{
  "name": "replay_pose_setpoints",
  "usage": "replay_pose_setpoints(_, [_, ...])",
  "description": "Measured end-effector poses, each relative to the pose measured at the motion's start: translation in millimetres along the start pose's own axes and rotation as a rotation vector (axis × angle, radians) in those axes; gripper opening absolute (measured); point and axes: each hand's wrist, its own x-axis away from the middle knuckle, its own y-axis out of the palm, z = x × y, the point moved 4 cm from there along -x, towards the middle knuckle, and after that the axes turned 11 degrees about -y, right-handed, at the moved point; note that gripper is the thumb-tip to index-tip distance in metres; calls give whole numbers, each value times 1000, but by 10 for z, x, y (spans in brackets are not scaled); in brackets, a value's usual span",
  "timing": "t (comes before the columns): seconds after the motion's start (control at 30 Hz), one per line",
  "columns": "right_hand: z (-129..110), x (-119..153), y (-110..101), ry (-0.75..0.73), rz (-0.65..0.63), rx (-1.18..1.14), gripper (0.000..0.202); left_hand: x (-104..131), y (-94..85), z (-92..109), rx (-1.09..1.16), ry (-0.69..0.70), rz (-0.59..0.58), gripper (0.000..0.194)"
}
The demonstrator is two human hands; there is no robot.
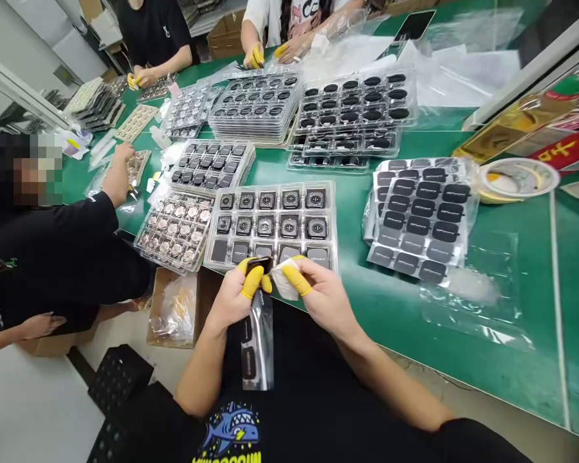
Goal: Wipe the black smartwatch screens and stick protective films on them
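Head camera shows the left hand [236, 290] pinching a dark glossy piece [259, 263], a film strip [257, 350] dangling beneath; the right hand [327, 294], close beside, pinches a white cloth [284, 284]. Just beyond both sits a tray [333, 222] of watch cases [289, 226], probably placed there for short reaches.

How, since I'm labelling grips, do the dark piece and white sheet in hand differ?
The dark piece is nearly black; the white sheet is pale. The dark piece looks rigid; the white sheet hangs crumpled. The left hand holds the dark piece, the right hand the white sheet. Both are held by yellow-covered fingers.
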Motion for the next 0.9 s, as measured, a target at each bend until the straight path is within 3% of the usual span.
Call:
replay_pose_setpoints(0.1, [-106,18,-225,-226,123,187,26,-107,29,-2,310,-167,-120,49])
replay_pose_setpoints(0.17, [-192,9,-323,-420,125,358,14,-209,70,13,420,-231,-196,52])
replay_pose_setpoints(0.33, [-258,-113,-374,-773,-79,624,33,-487,201,95,488,-316,-401,63])
replay_pose_setpoints(0.5, [-150,-320,-480,-622,-246,749,29,-668,195,84,429,-365,-389,65])
replay_pose_setpoints(0.6, [-136,-395,-483,-577,-289,719,39,-703,162,37,410,-369,-396,69])
replay_pose_setpoints(0.77, [-103,-560,-295,-566,-287,679,33,-717,65,-52,504,-273,-466,76])
replay_pose_setpoints(0.9, [-34,-843,-152,-550,-315,695,33,-689,-184,-183,580,-231,-440,76])
